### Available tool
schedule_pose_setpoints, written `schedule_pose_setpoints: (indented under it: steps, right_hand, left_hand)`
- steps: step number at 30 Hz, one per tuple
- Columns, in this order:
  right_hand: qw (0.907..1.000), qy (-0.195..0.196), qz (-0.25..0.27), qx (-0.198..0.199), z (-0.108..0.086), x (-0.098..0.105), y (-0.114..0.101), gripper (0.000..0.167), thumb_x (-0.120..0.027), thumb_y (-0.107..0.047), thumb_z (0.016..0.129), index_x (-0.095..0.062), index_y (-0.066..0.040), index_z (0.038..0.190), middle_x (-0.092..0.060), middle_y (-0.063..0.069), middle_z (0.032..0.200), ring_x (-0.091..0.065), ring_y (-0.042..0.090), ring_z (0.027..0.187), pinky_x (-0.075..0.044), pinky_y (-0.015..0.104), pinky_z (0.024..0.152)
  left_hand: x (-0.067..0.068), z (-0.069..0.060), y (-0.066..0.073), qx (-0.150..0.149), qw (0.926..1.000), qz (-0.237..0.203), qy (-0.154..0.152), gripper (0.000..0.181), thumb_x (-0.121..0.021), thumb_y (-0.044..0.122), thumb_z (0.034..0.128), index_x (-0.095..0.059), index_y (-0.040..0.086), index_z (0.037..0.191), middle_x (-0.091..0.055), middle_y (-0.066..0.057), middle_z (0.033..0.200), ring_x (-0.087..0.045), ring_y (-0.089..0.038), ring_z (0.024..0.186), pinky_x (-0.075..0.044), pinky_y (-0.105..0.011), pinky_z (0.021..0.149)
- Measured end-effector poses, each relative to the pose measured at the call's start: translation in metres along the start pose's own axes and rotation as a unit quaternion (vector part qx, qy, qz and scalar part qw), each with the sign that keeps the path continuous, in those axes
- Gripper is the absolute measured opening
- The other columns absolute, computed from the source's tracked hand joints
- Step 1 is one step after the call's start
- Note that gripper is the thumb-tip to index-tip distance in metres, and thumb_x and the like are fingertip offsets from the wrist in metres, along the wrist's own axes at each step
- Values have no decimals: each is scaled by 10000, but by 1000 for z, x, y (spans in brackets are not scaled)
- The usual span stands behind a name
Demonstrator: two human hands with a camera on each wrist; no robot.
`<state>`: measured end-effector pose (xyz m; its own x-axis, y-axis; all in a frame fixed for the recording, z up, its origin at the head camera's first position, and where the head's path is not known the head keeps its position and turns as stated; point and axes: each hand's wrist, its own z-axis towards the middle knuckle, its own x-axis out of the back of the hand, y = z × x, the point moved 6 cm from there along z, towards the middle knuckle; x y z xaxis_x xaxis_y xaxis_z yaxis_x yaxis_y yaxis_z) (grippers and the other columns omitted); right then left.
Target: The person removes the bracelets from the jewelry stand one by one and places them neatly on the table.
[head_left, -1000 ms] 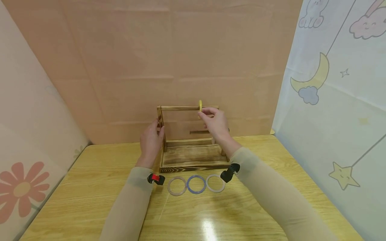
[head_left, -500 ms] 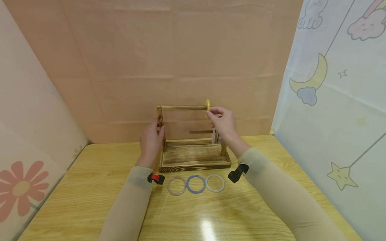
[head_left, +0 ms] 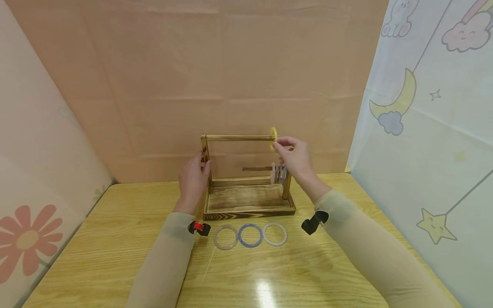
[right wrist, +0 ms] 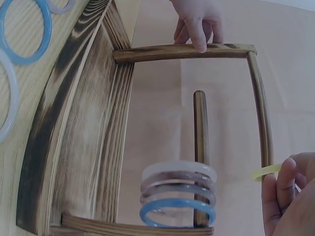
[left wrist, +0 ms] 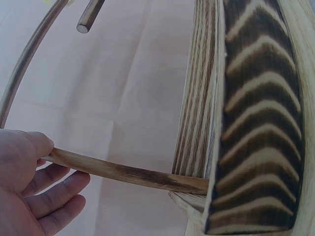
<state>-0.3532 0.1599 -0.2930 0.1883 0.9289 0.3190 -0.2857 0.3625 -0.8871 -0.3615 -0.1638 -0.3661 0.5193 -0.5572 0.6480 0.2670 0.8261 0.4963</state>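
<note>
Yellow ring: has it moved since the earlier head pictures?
Yes. In the head view, the yellow ring has moved rightward along the rack's top bar, close to its right end, pinched by the right hand.

Left fingers [left wrist: 61, 192] and right fingers [right wrist: 286, 188] pinch, both arms [head_left: 167, 254] extended.

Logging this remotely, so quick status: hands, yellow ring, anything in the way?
Left hand holding wooden left post. Right hand pinching yellow ring around top bar, near right end. Rings on lower peg hang below; no obstruction seen.
</note>
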Motion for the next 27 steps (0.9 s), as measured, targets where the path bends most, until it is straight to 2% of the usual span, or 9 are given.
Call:
schedule_pose_setpoints:
  steps: [5,12,19,23,27]
  right_hand:
    - [10000,-25,-32,38,-1,10,5,267,-772,-230,1070,-799,-36,1253,-733,118,1170,-739,336,735,-642,384,676]
    - [9999,-17,-120,62,-1,23,11,276,-773,-233,1069,-801,-34,1258,-733,129,1176,-684,116,664,-648,356,704]
    - [9998,63,-206,48,-3,33,16,260,-778,-229,1064,-806,-50,1250,-745,127,1171,-688,149,687,-624,308,673]
    - [9998,91,-203,-22,-4,38,22,277,-776,-223,1064,-794,-37,1268,-745,142,1182,-675,121,681,-569,222,624]
    - [9997,107,-203,-101,-6,45,27,315,-771,-228,1067,-777,-14,1298,-730,146,1197,-675,99,686,-559,200,627]
  left_hand:
    - [-2,-3,2,-1,10000,-18,16,367,-683,245,1125,-665,-6,1392,-765,-196,1243,-794,-367,982,-614,-572,774]
    - [-3,-8,5,-5,10000,-16,62,366,-682,243,1126,-667,-9,1392,-766,-197,1239,-795,-363,971,-619,-564,769]
    - [-4,-9,5,25,9999,-55,90,407,-691,237,1121,-654,-11,1441,-763,-202,1256,-788,-372,986,-617,-572,793]
    - [-6,-10,5,37,10000,-46,59,418,-682,248,1126,-649,-16,1449,-761,-206,1261,-789,-372,989,-618,-570,798]
    - [-7,-10,5,42,10000,-46,61,398,-680,249,1128,-660,-17,1423,-762,-208,1253,-787,-375,983,-617,-571,793]
